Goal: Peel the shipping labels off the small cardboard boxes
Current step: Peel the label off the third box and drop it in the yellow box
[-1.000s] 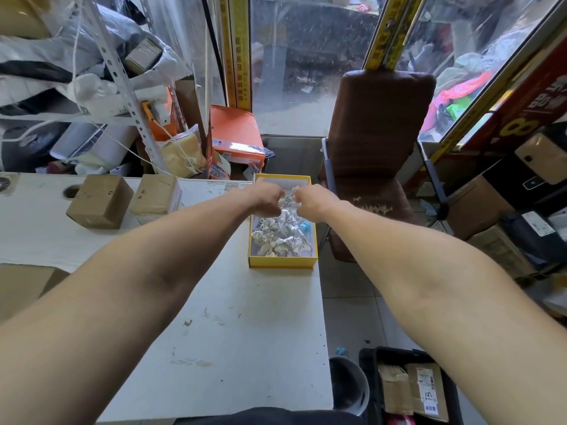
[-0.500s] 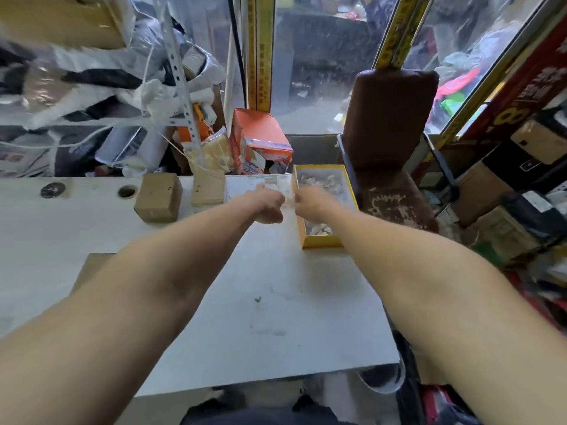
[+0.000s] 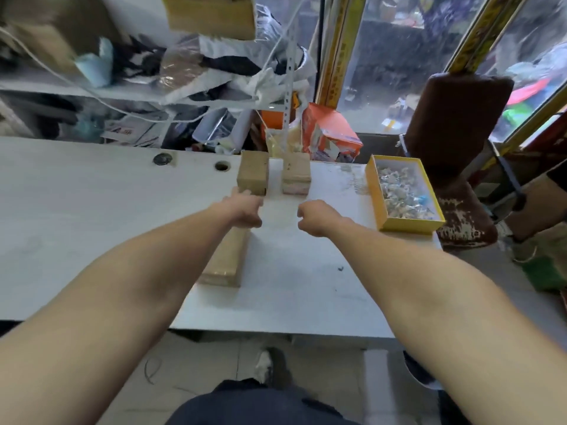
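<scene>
On the white counter [image 3: 92, 210], toward its far edge: two small brown cardboard boxes, side by side and apart. Left small brown cardboard box [image 3: 253, 172] upright, plain sides showing. Right small brown cardboard box [image 3: 296, 173] with a pale strip along its near lower face; whether that is a label cannot be told. Flat brown cardboard parcel [image 3: 227, 259] lying nearer on the counter, partly hidden under the left forearm.

Left hand [image 3: 245, 210] reaching forward, fingertips just short of or touching the near corner of the left box; contact not determinable owing to blur. Fingers partly extended, nothing visibly gripped. Right hand [image 3: 316, 217] hovering above the counter, fingers curled under into a loose fist, nothing seen held; well apart from both boxes.

At the right end of the counter: open yellow rectangular tray [image 3: 408, 223] filled with crumpled silvery-white scraps. Brown padded chair [image 3: 454, 124] just beyond it. Orange carton [image 3: 329, 130] behind the boxes, tilted. Cluttered shelving along the back left, blurred.
</scene>
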Motion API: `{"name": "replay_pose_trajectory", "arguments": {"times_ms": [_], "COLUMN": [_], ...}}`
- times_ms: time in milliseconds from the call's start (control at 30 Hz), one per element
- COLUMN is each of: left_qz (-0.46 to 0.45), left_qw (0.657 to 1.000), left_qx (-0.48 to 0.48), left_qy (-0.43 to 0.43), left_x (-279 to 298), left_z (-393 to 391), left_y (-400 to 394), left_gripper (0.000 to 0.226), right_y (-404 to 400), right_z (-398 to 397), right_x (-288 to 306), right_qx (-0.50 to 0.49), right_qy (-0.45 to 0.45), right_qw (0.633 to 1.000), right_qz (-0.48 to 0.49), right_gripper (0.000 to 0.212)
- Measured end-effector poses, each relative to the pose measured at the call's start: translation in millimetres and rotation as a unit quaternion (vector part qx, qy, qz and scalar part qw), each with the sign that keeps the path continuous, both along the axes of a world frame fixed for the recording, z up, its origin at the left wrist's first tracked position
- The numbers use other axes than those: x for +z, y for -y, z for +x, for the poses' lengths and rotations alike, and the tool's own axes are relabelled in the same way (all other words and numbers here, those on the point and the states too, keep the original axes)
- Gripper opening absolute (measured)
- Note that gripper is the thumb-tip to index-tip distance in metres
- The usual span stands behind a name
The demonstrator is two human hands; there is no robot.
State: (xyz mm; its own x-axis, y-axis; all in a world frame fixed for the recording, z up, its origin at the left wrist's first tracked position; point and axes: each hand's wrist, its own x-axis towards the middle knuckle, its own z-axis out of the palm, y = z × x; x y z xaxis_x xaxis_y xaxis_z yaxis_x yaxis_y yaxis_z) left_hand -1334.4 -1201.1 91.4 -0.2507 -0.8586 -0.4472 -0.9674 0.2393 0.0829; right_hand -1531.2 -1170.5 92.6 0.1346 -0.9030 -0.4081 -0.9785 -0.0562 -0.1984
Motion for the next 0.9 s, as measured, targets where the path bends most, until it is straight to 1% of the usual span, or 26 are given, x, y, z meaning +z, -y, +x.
{"name": "replay_pose_trajectory", "arguments": {"times_ms": [100, 167, 233, 300, 367, 433, 533, 667, 800, 900], "left_qz": [-0.015, -0.005, 0.007, 0.018, 0.028, 0.039, 0.036, 0.024, 0.025, 0.026], "left_qw": [0.999, 0.998, 0.995, 0.994, 0.993, 0.992, 0.996, 1.000, 0.998, 0.995], "left_qx": [0.034, 0.064, 0.091, 0.103, 0.109, 0.117, 0.077, 0.009, 0.003, 0.014], "left_qy": [0.004, -0.011, -0.031, -0.034, -0.032, -0.040, -0.028, -0.005, -0.051, -0.097], "left_x": [-2, -6, -9, -15, -22, -32, -45, -63, -76, -73], "left_z": [45, 74, 99, 116, 124, 129, 130, 131, 147, 169], "left_y": [-31, -56, -82, -105, -120, -124, -116, -90, -53, -19], "left_gripper": [0.059, 0.076, 0.091, 0.101, 0.107, 0.112, 0.114, 0.110, 0.111, 0.107], "right_y": [-20, -40, -57, -70, -79, -86, -89, -74, -45, -8], "right_z": [49, 78, 103, 123, 137, 145, 148, 159, 174, 188], "right_x": [-15, -24, -32, -42, -54, -63, -71, -83, -91, -86], "right_qx": [0.014, 0.026, 0.047, 0.055, 0.033, 0.018, 0.006, -0.024, -0.057, -0.056], "right_qy": [0.039, 0.067, 0.091, 0.107, 0.123, 0.114, 0.089, 0.109, 0.121, 0.122], "right_qw": [0.999, 0.997, 0.994, 0.992, 0.991, 0.992, 0.994, 0.991, 0.989, 0.989], "right_qz": [0.011, 0.022, 0.035, 0.037, 0.032, 0.044, 0.066, 0.072, 0.058, 0.054], "right_gripper": [0.037, 0.043, 0.055, 0.070, 0.082, 0.096, 0.105, 0.112, 0.111, 0.111]}}
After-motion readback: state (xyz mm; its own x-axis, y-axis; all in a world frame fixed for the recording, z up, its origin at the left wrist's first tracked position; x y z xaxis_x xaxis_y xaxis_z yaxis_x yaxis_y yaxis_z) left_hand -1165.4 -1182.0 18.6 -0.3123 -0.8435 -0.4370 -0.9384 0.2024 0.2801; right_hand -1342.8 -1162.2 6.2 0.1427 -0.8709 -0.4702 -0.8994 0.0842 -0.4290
